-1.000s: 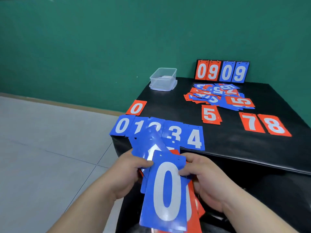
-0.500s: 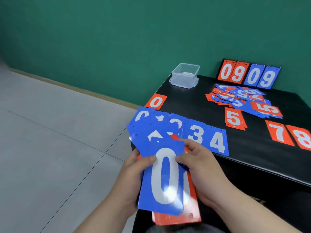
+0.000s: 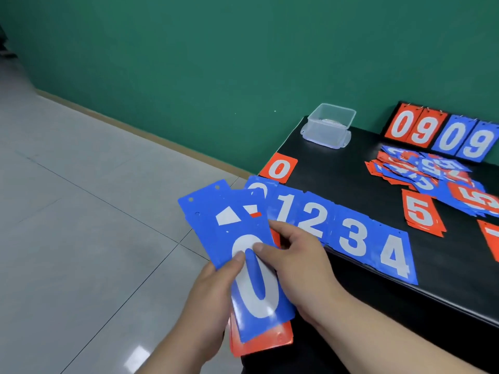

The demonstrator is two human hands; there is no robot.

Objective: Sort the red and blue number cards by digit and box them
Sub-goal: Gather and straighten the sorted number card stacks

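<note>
We hold a fanned stack of number cards (image 3: 208, 211) off the black table (image 3: 337, 171): our left hand (image 3: 213, 298) grips it from beneath, our right hand (image 3: 299, 263) pinches the top blue 0 card (image 3: 256, 290). A row of blue cards (image 3: 351, 236), 0 to 4, lines the table's near edge; the clear box (image 3: 328, 125) stands at the far corner.

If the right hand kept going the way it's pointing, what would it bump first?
Probably the fanned blue cards that the left hand holds: the right hand points up and left, its thumb already on the blue 0 card. Depth is hard to judge.
</note>
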